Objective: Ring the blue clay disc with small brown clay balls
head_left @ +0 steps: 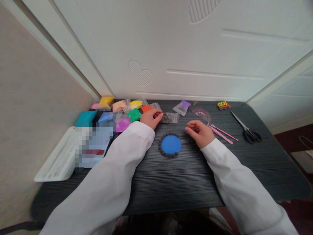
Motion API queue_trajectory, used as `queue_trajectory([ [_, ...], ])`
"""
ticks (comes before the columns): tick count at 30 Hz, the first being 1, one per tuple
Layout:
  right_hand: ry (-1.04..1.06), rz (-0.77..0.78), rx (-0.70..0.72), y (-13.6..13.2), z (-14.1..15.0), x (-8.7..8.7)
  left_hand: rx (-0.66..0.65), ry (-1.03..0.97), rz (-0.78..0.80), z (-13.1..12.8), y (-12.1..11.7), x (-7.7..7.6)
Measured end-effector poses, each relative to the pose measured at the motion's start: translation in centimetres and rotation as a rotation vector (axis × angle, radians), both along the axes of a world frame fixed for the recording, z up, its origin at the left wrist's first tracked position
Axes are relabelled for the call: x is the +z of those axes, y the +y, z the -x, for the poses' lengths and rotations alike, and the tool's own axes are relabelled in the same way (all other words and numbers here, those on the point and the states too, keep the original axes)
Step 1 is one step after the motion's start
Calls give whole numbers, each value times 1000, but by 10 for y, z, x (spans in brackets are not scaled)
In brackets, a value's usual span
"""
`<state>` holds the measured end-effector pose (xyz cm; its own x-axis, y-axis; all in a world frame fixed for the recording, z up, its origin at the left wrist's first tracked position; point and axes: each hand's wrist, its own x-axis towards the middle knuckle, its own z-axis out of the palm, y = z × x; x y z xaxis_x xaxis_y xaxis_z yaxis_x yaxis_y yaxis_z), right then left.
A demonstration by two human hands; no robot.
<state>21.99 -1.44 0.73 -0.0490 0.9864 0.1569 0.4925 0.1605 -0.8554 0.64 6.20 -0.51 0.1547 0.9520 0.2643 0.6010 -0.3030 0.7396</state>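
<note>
A flat blue clay disc lies on the table, with small dark brown balls set along most of its rim. The right side of that rim has no balls. Beyond it is a small clear bag of dark brown clay. My left hand is at the left end of this bag, its fingers curled and closed on it, though the fingertips are partly hidden. To the right of the disc, my right hand hovers with bent fingers, a gap between thumb and forefinger and nothing visible in it.
Several bags of coloured clay, among them green and purple, crowd the back left. Nearer are a white tray and a blurred flat item. Rightward lie a protractor, pink tools, scissors and a colourful piece.
</note>
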Motion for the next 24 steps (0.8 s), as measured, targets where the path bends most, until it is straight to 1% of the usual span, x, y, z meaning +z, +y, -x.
queue_trajectory([
  [1, -136, -42, 17, 0, 0, -3, 2, -5, -1, 0, 0, 0],
  [2, -228, -71, 32, -1, 0, -5, 5, -12, -2, 1, 0, 0],
  [3, -277, -81, 46, -1, 1, -6, 8, -18, -4, 1, 0, 0],
  [5, -289, -76, 47, -1, 0, -6, 15, -30, -9, 2, 1, -1],
  [9, -354, -89, -3, -1, 1, -6, 8, -87, -17, 3, 1, -1],
  [13, -395, -116, 6, 0, 3, -9, -39, -110, -23, 1, -8, 3],
  [16, -419, -152, 28, 2, 3, -12, -125, -41, -15, 1, -22, 8],
  [21, -449, -210, 83, 4, 1, -16, -370, 129, -64, 7, -47, 10],
  [24, -463, -219, 123, 4, 2, -17, -430, 229, -78, 8, -57, 7],
])
